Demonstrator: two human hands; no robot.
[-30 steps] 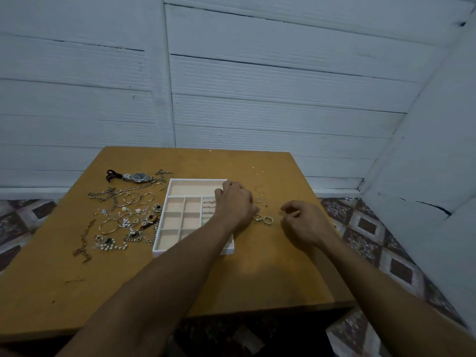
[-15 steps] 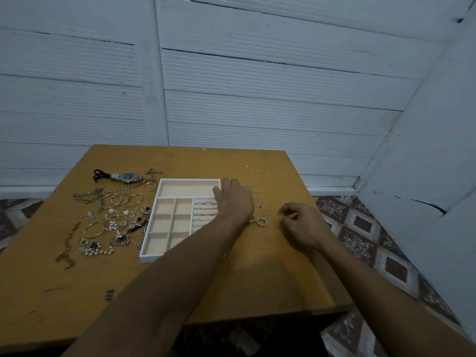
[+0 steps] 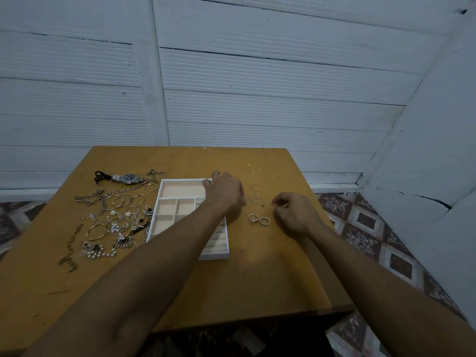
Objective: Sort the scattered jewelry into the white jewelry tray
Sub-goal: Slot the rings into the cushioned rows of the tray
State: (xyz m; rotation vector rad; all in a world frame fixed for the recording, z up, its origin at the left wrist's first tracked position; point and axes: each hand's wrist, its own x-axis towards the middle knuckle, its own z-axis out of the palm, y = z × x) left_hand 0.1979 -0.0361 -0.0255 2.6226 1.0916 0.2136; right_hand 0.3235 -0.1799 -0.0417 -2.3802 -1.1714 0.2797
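Observation:
The white jewelry tray (image 3: 214, 255) with beige compartments lies mid-table. My left hand (image 3: 226, 193) reaches across it, the forearm covering its right side, and the fingers stretch over its far right corner; I see nothing held. Two silver rings (image 3: 258, 219) lie right of the tray, and three thinner rings (image 3: 257, 199) lie just beyond them. My right hand (image 3: 293, 215) rests beside them with its fingers curled and thumb and forefinger tips together; nothing shows between them. A tangled jewelry pile (image 3: 116, 220) of bangles, chains and pearls spreads left of the tray.
A wristwatch (image 3: 128, 178) lies at the back left of the pile, and a dark chain (image 3: 69, 249) at its near left. The wooden table (image 3: 257, 284) ends close to a white plank wall behind and a patterned tiled floor (image 3: 365, 228) on the right.
My left hand slid from the tray's right middle toward its far right corner. My right hand stayed beside the rings, fingers still curled. The camera shifted slightly.

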